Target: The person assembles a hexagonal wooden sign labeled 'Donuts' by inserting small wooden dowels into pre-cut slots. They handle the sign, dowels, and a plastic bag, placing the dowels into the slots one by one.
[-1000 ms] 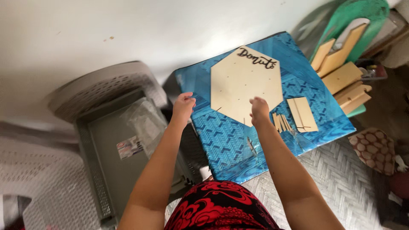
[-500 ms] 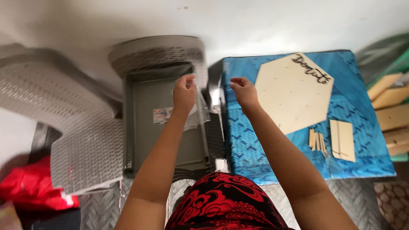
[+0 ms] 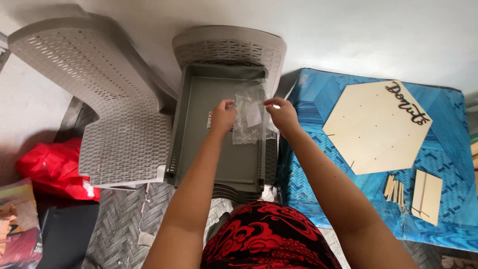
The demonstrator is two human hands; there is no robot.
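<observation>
Holding one clear bag [image 3: 250, 118], two hands, left hand [image 3: 222, 117], right hand [image 3: 282, 114]

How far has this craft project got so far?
Early, by the look of it. Laid out: the pale hexagonal wooden board, thin wooden sticks and small flat panels, all loose on the blue patterned cloth. In hand: left hand and right hand hold a clear plastic bag. Nothing joined.

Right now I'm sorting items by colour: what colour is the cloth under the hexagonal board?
Blue cloth with a zigzag pattern, in the head view.
</observation>
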